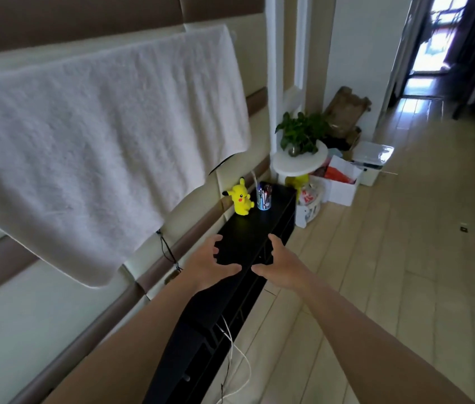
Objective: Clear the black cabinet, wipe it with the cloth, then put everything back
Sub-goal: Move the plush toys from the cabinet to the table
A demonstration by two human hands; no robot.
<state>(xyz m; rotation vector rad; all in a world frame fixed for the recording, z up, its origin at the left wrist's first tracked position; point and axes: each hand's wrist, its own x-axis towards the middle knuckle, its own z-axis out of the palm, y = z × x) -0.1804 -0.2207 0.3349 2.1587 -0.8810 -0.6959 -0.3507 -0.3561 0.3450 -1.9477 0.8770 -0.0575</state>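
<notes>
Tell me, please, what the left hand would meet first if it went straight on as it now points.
Probably the yellow toy figure on the black cabinet; the top between the left hand and it looks free, though depth is unclear.

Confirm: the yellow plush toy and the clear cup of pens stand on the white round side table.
No. In the head view the yellow plush toy and the clear cup of pens stand on top of the long black cabinet.

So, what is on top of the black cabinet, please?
At the far end of the black cabinet stand a yellow toy and a pen cup. The left hand and right hand cover its middle; anything beneath them is hidden.
</notes>
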